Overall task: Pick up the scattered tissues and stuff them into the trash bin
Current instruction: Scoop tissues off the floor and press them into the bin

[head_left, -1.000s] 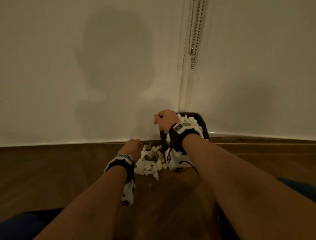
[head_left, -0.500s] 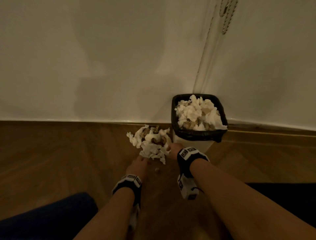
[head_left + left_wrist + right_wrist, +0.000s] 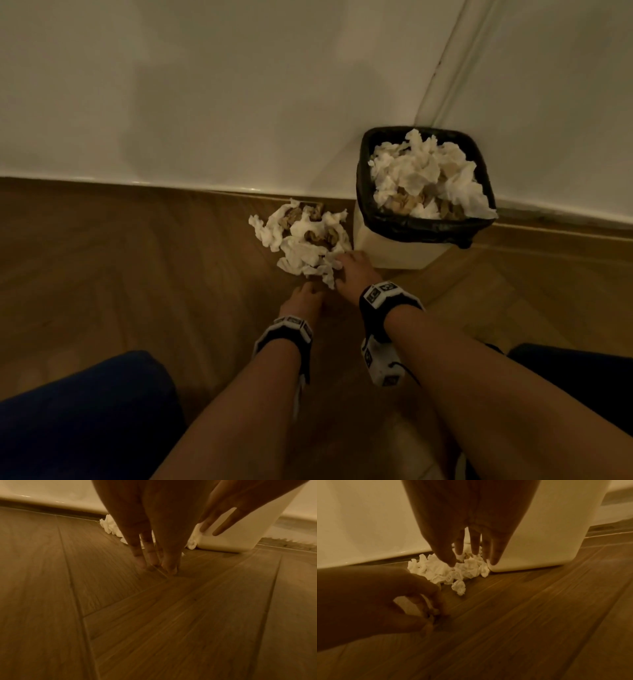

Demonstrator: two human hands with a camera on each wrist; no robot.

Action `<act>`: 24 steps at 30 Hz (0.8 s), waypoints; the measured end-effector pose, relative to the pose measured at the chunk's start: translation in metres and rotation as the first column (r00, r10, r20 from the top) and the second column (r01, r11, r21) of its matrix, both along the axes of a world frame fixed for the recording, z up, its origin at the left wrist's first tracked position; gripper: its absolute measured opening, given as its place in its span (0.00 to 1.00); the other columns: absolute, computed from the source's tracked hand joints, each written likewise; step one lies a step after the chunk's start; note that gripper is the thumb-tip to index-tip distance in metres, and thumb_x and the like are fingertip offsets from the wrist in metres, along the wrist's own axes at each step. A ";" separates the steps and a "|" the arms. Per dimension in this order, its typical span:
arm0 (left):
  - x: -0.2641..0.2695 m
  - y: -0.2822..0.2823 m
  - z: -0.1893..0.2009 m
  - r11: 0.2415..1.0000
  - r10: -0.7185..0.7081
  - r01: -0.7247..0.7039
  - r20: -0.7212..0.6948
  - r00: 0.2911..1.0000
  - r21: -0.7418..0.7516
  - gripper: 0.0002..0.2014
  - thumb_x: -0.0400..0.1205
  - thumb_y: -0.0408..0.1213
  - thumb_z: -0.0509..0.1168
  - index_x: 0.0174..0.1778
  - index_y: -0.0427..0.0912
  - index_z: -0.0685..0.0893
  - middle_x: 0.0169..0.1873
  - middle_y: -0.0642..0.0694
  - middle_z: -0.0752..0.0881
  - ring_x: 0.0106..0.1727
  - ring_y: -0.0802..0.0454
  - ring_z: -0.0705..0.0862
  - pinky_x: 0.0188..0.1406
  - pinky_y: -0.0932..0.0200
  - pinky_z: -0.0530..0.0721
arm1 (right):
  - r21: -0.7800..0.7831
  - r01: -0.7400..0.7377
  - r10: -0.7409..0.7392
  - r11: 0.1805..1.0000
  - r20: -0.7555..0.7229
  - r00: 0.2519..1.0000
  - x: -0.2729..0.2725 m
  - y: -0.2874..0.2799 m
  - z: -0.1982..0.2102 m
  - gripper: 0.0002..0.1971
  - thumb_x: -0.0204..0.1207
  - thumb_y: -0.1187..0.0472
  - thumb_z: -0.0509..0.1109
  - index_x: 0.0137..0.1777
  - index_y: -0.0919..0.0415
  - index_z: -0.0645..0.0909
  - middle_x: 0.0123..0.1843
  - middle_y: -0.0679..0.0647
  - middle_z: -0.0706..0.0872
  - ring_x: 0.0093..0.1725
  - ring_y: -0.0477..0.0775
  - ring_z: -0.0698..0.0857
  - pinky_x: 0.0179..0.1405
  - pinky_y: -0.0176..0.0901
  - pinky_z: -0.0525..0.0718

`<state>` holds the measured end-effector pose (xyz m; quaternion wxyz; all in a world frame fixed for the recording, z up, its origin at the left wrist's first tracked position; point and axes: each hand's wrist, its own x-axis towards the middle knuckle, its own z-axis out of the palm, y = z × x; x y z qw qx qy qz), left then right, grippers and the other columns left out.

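Wood plank floor (image 3: 137,274) meets pale wall (image 3: 239,85) at corner. One trash bin (image 3: 404,253), cream body, black liner, stands by wall, heaped to rim with white tissues (image 3: 424,174). One pile of crumpled tissues (image 3: 301,240) on floor just left of bin, touching its base. Right hand (image 3: 352,270) spread, fingers straight, over near edge of pile, holding nothing. Left hand (image 3: 301,301) near it, fingertips (image 3: 435,614) pinching small brown scrap (image 3: 436,616) at floor.
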<state>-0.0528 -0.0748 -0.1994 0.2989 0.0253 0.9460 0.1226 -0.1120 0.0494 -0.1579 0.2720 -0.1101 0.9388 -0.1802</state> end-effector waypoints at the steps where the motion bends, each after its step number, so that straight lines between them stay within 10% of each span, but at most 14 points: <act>1: -0.002 0.000 0.001 1.000 -0.002 0.002 0.026 1.000 -0.004 0.17 0.84 0.36 0.59 0.70 0.43 0.75 0.70 0.40 0.68 0.69 0.39 0.69 0.66 0.49 0.75 | -0.010 -0.004 0.003 1.000 -0.012 1.000 -0.001 -0.002 -0.002 0.27 0.80 0.60 0.63 0.78 0.55 0.63 0.79 0.59 0.58 0.79 0.64 0.59 0.73 0.55 0.71; 17: -0.009 -0.015 -0.004 0.934 0.346 -0.335 -0.075 0.935 0.121 0.14 0.86 0.35 0.55 0.66 0.38 0.74 0.65 0.39 0.74 0.63 0.40 0.77 0.61 0.47 0.78 | 0.163 -0.027 0.036 0.986 -0.054 0.998 -0.022 -0.031 -0.050 0.41 0.71 0.40 0.71 0.79 0.49 0.57 0.78 0.59 0.57 0.77 0.70 0.57 0.69 0.63 0.71; 24: -0.003 -0.014 -0.006 0.932 0.357 -0.343 -0.120 0.927 0.120 0.18 0.83 0.30 0.56 0.70 0.38 0.71 0.70 0.41 0.68 0.59 0.38 0.79 0.52 0.49 0.79 | 0.125 -0.042 0.043 0.991 -0.008 0.999 -0.018 -0.029 -0.059 0.18 0.82 0.56 0.58 0.71 0.54 0.71 0.76 0.61 0.58 0.73 0.72 0.61 0.69 0.60 0.70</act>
